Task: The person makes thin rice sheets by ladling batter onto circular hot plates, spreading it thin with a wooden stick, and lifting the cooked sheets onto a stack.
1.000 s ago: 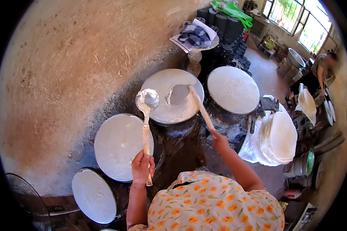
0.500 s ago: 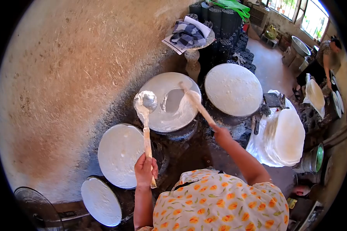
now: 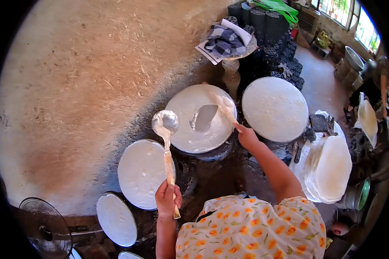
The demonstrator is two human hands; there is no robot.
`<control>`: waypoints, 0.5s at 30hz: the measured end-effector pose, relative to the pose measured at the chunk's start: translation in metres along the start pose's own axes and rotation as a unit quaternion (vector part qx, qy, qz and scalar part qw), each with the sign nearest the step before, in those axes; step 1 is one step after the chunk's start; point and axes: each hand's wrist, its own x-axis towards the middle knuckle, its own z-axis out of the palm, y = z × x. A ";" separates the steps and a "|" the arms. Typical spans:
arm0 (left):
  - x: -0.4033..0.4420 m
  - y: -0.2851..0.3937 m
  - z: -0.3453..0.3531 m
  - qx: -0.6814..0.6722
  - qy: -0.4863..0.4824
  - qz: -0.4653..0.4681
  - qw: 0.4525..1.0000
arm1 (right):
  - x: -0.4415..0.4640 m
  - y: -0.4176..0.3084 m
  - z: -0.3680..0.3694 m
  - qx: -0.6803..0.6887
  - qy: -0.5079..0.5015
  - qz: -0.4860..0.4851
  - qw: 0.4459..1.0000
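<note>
My left hand (image 3: 167, 197) is closed round the handle of a metal ladle (image 3: 169, 122), whose bowl is coated in white batter. The ladle hangs just left of the middle round griddle (image 3: 183, 140). My right hand (image 3: 247, 136) grips the end of a wooden batter spreader (image 3: 227, 110); its far end lies over the right side of this griddle and looks blurred. White batter (image 3: 183, 108) covers most of the griddle's surface, leaving a grey oval patch (image 3: 205, 118) near the middle.
White-coated round griddles stand to the right (image 3: 274, 110) and lower left (image 3: 145, 175). A stack of thin round sheets (image 3: 330, 168) lies at the right. Cylindrical coal briquettes (image 3: 263, 26), a small stand with a checked cloth (image 3: 224, 41) and a fan (image 3: 45, 233) surround the workspace.
The view has shifted, so most things sit further right. The spreader has swept round the griddle; batter now covers it more evenly and the grey patch's outline differs. The ladle stays in my left hand.
</note>
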 end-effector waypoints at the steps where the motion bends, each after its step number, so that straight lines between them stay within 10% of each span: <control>1: -0.004 0.003 0.002 -0.010 0.018 -0.004 1.000 | -0.004 -0.002 -0.004 0.029 -0.022 -0.018 0.999; 6: -0.017 0.000 -0.013 -0.024 0.041 0.000 0.999 | -0.023 0.039 -0.005 0.093 0.064 -0.057 0.992; 8: -0.016 -0.002 -0.015 -0.006 0.026 -0.001 1.000 | -0.033 0.030 0.005 0.109 -0.019 0.052 0.992; 12: -0.005 -0.004 -0.009 -0.026 -0.007 -0.020 0.999 | -0.044 -0.009 0.006 0.104 -0.135 -0.065 0.983; 15: -0.008 0.004 -0.006 -0.042 0.009 -0.020 0.999 | -0.048 0.017 0.000 0.134 0.007 -0.050 0.990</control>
